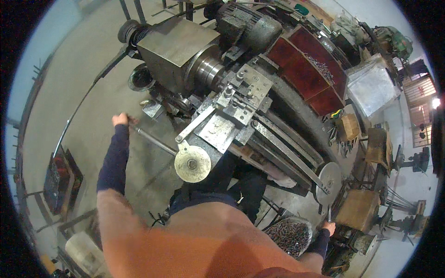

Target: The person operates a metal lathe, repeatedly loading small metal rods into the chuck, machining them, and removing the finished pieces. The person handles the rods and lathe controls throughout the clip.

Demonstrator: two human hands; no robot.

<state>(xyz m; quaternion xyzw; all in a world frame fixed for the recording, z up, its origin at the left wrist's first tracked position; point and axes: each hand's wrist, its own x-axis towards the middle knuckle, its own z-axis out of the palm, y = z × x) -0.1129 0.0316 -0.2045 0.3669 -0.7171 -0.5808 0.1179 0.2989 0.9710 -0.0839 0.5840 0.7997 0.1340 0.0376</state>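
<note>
"What is the left hand [121, 119] doing?"

"It is closed around the outer end of a long metal lever [155, 140], though its separate fingers are too small to make out. The lever slants from that hand to a pale round plate [193, 164], which sits between the two hands, nearer the left."

"And the right hand [329, 226]?"

"Wrapped around a short handle [329, 213]. Just beyond that hand, the handle meets a grey round plate [327, 178]. The hands are well apart, one on each side of the body."

"Where is the machine [178, 41] itself?"

"Ahead of both hands. Its big metal box is beyond the left hand and to its right, with a shiny round holder [209, 72] on the side toward the right hand. Next to the holder is a bolted metal block [252, 88], between the hands but farther forward. A long flat bar [287, 150] runs from near the block back to the grey plate."

"Anything else close?"

"A heap of small dark metal pieces [288, 234] just left of the right hand, and a brown box [354, 211] just right of it. A red tray [287, 55] is well ahead of that hand."
</note>
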